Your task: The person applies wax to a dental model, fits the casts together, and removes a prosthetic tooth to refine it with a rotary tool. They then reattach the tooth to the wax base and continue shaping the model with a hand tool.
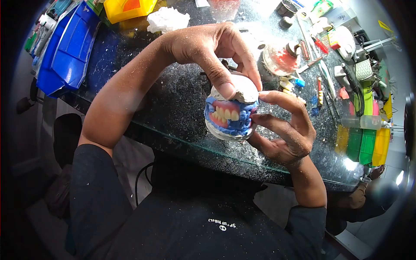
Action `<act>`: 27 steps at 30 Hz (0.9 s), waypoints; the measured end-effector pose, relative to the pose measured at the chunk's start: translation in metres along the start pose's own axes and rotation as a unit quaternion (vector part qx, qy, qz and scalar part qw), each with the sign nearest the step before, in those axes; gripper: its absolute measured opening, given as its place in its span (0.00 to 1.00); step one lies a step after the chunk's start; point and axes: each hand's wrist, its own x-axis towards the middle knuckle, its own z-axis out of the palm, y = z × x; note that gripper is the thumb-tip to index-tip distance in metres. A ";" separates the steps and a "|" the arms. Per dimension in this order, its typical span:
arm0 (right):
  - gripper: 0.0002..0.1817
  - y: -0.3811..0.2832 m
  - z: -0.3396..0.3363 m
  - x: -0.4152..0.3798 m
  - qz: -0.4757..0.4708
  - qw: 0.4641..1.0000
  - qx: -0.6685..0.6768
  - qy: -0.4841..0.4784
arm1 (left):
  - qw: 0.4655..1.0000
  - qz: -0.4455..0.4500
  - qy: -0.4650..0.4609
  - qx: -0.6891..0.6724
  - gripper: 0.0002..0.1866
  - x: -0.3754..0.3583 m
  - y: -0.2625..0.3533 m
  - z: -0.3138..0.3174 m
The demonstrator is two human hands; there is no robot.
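Note:
Between my hands is a dental model with white plaster at top and bottom, blue wax around the gums, and a row of cream-coloured teeth set in pink and blue. My left hand reaches over from above, its thumb pressed on the upper plaster and its fingers curled behind, partly hidden. From the right side, my right hand pinches the edge of the model with bent fingers, the fingertips touching the blue wax and the lower plaster. A dark metal part shows behind the model, mostly covered by my left hand.
A dark tabletop is strewn with white dust. On it are a blue bin, a yellow bin, crumpled white tissue, a pink-stained plaster piece and several hand tools at right. Another person is at the lower right.

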 end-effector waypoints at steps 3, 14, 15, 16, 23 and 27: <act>0.12 0.000 0.000 0.000 0.000 1.000 -0.003 -0.002 | 1.000 -0.005 -0.001 -0.001 0.30 0.000 -0.001 0.000; 0.12 -0.002 -0.001 0.001 0.003 1.000 -0.003 -0.002 | 1.000 -0.011 0.002 -0.003 0.29 0.000 0.001 0.002; 0.12 -0.002 -0.001 0.000 0.002 1.000 -0.003 -0.002 | 1.000 -0.008 -0.001 -0.003 0.29 0.000 0.000 0.002; 0.12 -0.002 0.000 0.000 0.000 1.000 -0.004 -0.002 | 1.000 -0.004 -0.004 -0.002 0.29 0.001 0.000 0.001; 0.13 -0.002 0.000 -0.001 0.003 1.000 0.002 -0.001 | 1.000 0.000 -0.011 0.002 0.29 0.001 -0.001 0.002; 0.12 -0.003 -0.001 0.000 0.005 1.000 0.004 -0.006 | 1.000 -0.001 -0.010 -0.002 0.29 0.001 0.000 0.003</act>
